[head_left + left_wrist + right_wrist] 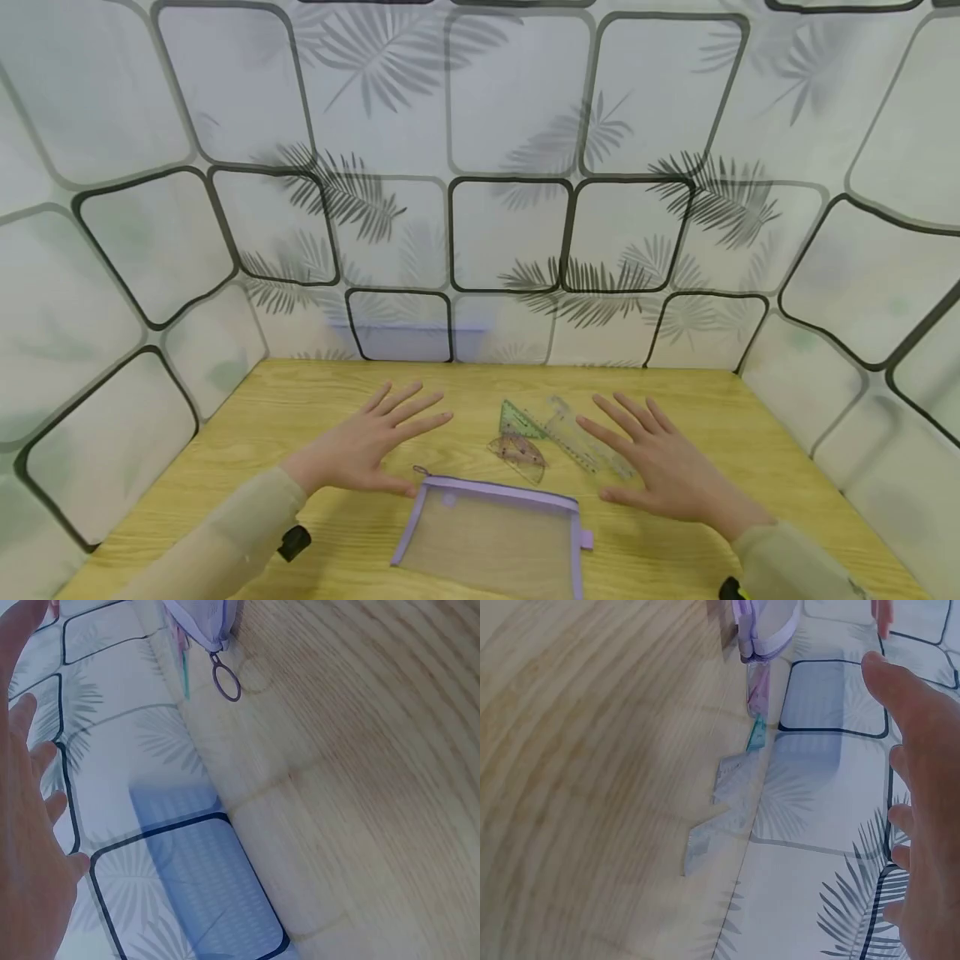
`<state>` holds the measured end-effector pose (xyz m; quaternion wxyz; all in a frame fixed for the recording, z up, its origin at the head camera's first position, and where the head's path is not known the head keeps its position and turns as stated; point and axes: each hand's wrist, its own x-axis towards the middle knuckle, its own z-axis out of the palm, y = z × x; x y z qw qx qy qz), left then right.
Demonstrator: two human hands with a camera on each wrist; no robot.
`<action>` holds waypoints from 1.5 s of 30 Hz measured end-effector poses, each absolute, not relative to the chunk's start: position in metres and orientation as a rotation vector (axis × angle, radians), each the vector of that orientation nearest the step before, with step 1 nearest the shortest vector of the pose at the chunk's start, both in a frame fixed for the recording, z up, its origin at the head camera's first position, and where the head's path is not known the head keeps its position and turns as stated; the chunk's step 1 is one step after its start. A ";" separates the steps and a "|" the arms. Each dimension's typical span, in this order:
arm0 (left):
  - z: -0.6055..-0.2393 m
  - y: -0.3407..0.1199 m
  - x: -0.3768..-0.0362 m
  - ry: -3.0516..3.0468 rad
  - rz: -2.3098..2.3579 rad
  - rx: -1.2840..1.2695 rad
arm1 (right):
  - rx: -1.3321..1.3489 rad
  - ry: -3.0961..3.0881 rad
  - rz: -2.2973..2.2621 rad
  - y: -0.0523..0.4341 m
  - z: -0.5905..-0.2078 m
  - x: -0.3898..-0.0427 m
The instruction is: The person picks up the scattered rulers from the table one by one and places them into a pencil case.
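both hands flat, fingers spread, holding nothing: left hand beside mesh pouch, right hand touching clear ruler on worktop. looks like pre-grasp; next likely calls for pinching one ruler.

Your right hand covers the far end of the clear ruler. The mesh pouch is cut off by the head view's bottom edge, and the ruler markings are too small to read.
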<state>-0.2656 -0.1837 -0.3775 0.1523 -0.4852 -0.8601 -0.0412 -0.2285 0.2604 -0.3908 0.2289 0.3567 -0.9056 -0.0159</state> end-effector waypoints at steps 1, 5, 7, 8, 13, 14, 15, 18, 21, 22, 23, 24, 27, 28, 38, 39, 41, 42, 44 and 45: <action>-0.378 -0.183 -0.266 -2.475 -0.122 -1.395 | 0.980 -2.494 -0.044 0.260 -0.390 -0.229; -0.380 -0.180 -0.269 -2.514 -0.144 -1.406 | 0.980 -2.505 -0.044 0.259 -0.386 -0.230; -0.381 -0.179 -0.269 -2.529 -0.163 -1.412 | 0.980 -2.516 -0.041 0.259 -0.384 -0.231; -0.382 -0.178 -0.269 -2.535 -0.178 -1.414 | 0.979 -2.519 -0.043 0.259 -0.384 -0.232; -0.385 -0.175 -0.267 -2.587 -0.277 -1.410 | 0.976 -2.547 -0.028 0.258 -0.380 -0.234; -0.386 -0.175 -0.266 -2.600 -0.296 -1.408 | 0.974 -2.555 -0.019 0.258 -0.378 -0.234; -0.387 -0.175 -0.266 -2.608 -0.310 -1.409 | 0.972 -2.561 -0.014 0.257 -0.377 -0.235; -0.392 -0.175 -0.263 -2.623 -0.336 -1.416 | 0.971 -2.582 0.009 0.255 -0.374 -0.236; -0.397 -0.175 -0.262 -2.638 -0.354 -1.414 | 0.973 -2.590 0.017 0.254 -0.372 -0.237; -0.398 -0.175 -0.261 -2.642 -0.359 -1.408 | 0.974 -2.591 0.020 0.254 -0.372 -0.237; -0.399 -0.175 -0.260 -2.649 -0.366 -1.401 | 0.973 -2.591 0.024 0.254 -0.372 -0.238; -0.400 -0.175 -0.259 -2.658 -0.374 -1.391 | 0.972 -2.591 0.026 0.254 -0.372 -0.238; -0.402 -0.174 -0.257 -2.683 -0.403 -1.369 | 0.966 -2.589 0.026 0.254 -0.373 -0.240; -0.403 -0.174 -0.256 -2.691 -0.413 -1.366 | 0.963 -2.588 0.026 0.254 -0.374 -0.241; -0.404 -0.166 -0.250 -2.801 -0.622 -1.338 | 0.973 -2.558 0.033 0.254 -0.374 -0.248; -0.405 -0.165 -0.250 -2.808 -0.642 -1.341 | 0.973 -2.556 0.032 0.254 -0.373 -0.249; -0.407 -0.163 -0.249 -2.818 -0.660 -1.347 | 0.974 -2.551 0.032 0.254 -0.371 -0.250; -0.408 -0.162 -0.248 -2.826 -0.660 -1.345 | 0.974 -2.554 0.031 0.254 -0.370 -0.250; -0.410 -0.162 -0.247 -2.842 -0.663 -1.335 | 0.979 -2.553 0.028 0.253 -0.369 -0.252; -0.410 -0.162 -0.246 -2.853 -0.675 -1.326 | 0.983 -2.555 0.033 0.253 -0.368 -0.252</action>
